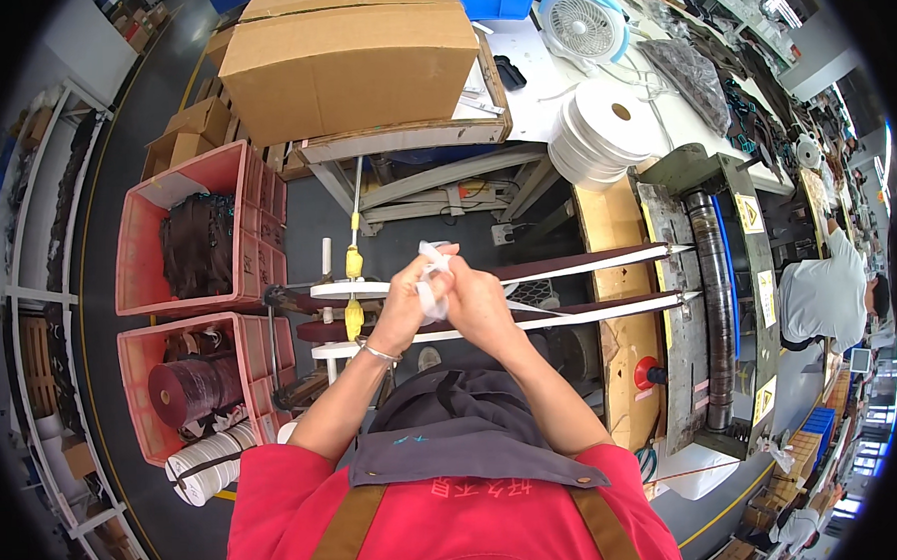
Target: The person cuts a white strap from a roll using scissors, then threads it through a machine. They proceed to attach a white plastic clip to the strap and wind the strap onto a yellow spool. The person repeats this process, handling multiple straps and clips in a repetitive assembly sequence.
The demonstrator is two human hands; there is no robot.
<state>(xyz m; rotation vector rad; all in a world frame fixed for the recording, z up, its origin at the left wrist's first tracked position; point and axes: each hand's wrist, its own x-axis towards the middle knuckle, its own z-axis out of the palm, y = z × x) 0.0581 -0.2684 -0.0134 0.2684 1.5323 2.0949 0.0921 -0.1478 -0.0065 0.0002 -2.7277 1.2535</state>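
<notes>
My left hand and my right hand are close together in front of me, both with fingers closed on a thin white strip that loops between them. From under my right hand a white tail hangs toward the bands. Beneath my hands run long white bands and dark maroon bands. They stretch from upright white rods on the left to a machine with a dark roller on the right. My fingers hide part of the bands and of the strip.
Yellow-wrapped pieces sit on a thin pole left of my hands. Two pink crates hold dark material and a maroon roll. Ahead stand a table with a cardboard box, large white spools and a fan. Another person sits far right.
</notes>
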